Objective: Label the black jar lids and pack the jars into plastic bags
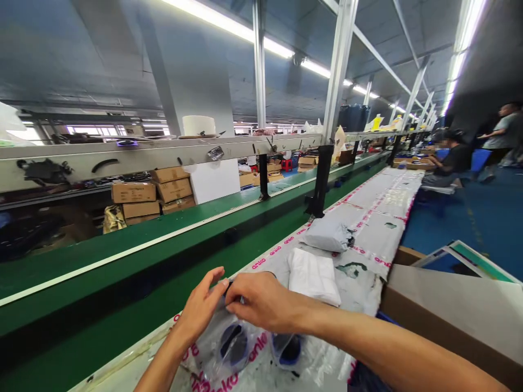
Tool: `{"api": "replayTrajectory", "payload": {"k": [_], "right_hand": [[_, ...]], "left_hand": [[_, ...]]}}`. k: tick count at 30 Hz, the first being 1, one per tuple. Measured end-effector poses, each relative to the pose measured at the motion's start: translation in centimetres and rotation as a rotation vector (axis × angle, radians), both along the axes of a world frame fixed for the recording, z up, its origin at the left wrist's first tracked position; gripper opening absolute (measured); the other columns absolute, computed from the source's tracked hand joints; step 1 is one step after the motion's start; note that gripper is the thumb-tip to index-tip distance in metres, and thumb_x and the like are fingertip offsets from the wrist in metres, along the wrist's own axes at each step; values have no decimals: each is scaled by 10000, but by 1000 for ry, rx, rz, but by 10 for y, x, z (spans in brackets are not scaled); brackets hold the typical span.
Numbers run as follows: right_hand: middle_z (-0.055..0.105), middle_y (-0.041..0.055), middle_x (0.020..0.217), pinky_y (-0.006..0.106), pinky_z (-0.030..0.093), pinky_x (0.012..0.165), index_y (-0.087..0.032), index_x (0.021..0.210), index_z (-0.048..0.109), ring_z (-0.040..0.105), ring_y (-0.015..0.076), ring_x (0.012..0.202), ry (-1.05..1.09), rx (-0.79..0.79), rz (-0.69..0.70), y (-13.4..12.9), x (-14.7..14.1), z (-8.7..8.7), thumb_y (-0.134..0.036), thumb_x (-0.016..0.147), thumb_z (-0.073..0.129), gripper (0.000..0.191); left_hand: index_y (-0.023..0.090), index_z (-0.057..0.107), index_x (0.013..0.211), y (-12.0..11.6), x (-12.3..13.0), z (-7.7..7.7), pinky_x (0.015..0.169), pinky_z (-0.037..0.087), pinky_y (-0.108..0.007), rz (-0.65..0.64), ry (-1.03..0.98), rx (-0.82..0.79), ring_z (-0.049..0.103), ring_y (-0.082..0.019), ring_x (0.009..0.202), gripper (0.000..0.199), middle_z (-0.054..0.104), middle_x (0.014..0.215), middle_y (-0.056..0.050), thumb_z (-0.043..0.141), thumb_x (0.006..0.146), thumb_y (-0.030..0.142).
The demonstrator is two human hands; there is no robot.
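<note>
My left hand (pixel 201 306) and my right hand (pixel 263 300) meet above the near part of the plastic-covered bench. A small dark piece shows between their fingertips; its kind is hidden by my fingers. My right hand is closed in a pinch on it. My left thumb and fingers are bent against the same spot, with the other fingertips out of sight. Just below lie two dark, round pieces with blue rims, the left one (pixel 233 344) and the right one (pixel 286 348), under clear plastic. Beyond my right wrist is a folded white packet (pixel 314 276).
A grey-white plastic bag (pixel 326 235) lies farther along the bench (pixel 368 231). Left of it runs a green conveyor (pixel 163 294) with a dark upright post (pixel 321 182). An open cardboard box (pixel 445 310) stands at the right. A seated person (pixel 449 158) and a walking person (pixel 506 130) are farther back.
</note>
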State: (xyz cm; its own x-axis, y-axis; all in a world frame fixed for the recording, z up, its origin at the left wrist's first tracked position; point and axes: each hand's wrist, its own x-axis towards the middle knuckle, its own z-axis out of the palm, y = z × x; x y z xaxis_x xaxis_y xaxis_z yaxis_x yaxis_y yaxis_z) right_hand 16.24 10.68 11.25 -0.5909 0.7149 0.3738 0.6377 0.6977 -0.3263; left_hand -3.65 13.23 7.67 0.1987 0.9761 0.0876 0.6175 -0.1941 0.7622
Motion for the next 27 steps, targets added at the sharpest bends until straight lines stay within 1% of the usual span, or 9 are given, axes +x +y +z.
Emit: {"api": "replayTrajectory", "payload": {"k": [2, 4, 7, 9, 11, 13, 18, 22, 27], "right_hand": [[743, -5, 1008, 205, 453, 773, -238, 1069, 694, 675, 130, 910, -18, 31, -166, 0, 31, 4, -281, 989, 546, 173], [730, 17, 1021, 228, 461, 780, -221, 1102, 677, 671, 146, 911, -133, 46, -359, 2, 69, 2, -276, 1006, 521, 191], [720, 77, 1000, 297, 463, 724, -178, 1022, 703, 676, 222, 873, -269, 28, -433, 0, 120, -14, -262, 935, 630, 141], [715, 84, 999, 306, 463, 695, -183, 993, 711, 672, 252, 893, -363, 11, -417, -5, 138, -29, -259, 860, 720, 153], [702, 91, 1015, 317, 469, 689, -182, 1001, 705, 657, 275, 930, -436, 13, -399, -11, 142, -43, -264, 818, 761, 208], [682, 110, 1044, 336, 475, 694, -167, 1020, 689, 633, 296, 963, -482, 33, -399, -14, 138, -54, -264, 817, 757, 235], [676, 112, 943, 337, 456, 648, -157, 899, 689, 615, 282, 894, -549, 62, -386, -10, 128, -72, -169, 887, 627, 65], [681, 125, 905, 324, 426, 643, -150, 872, 689, 607, 265, 870, -550, 65, -423, -11, 129, -80, -118, 901, 569, 128], [691, 123, 932, 321, 413, 690, -150, 887, 685, 613, 252, 886, -460, 31, -474, -15, 126, -79, -119, 902, 542, 146]], "left_hand": [[177, 502, 1380, 2, 6, -3, 1114, 428, -398, -27, 21, -2, 537, -245, 1332, 652, 571, 1444, -116, 393, 893, 596], [187, 470, 1412, 0, 11, -4, 1135, 400, -440, -44, 67, 15, 521, -267, 1343, 674, 549, 1463, -117, 461, 880, 600], [202, 470, 1413, -5, 16, 1, 1159, 351, -470, -91, 162, 75, 463, -305, 1381, 760, 472, 1523, -110, 704, 751, 493], [215, 514, 1364, -8, 20, 6, 1145, 355, -465, -127, 223, 111, 472, -315, 1364, 760, 466, 1523, -96, 784, 667, 355], [222, 548, 1319, -11, 25, 11, 1098, 393, -459, -155, 274, 129, 531, -307, 1295, 672, 528, 1464, -85, 766, 688, 305], [217, 552, 1312, -12, 29, 14, 1055, 421, -455, -169, 315, 138, 573, -294, 1233, 575, 592, 1388, -84, 708, 777, 362], [217, 576, 1287, -14, 34, 18, 1049, 418, -454, -176, 391, 168, 579, -279, 1216, 462, 636, 1324, -75, 586, 895, 462], [225, 573, 1299, -12, 33, 17, 1061, 426, -432, -205, 417, 178, 572, -265, 1236, 451, 610, 1368, -68, 554, 918, 465], [180, 523, 1384, -5, 38, 9, 1145, 362, -435, -240, 443, 199, 484, -273, 1351, 548, 528, 1474, -102, 584, 907, 443]]}}
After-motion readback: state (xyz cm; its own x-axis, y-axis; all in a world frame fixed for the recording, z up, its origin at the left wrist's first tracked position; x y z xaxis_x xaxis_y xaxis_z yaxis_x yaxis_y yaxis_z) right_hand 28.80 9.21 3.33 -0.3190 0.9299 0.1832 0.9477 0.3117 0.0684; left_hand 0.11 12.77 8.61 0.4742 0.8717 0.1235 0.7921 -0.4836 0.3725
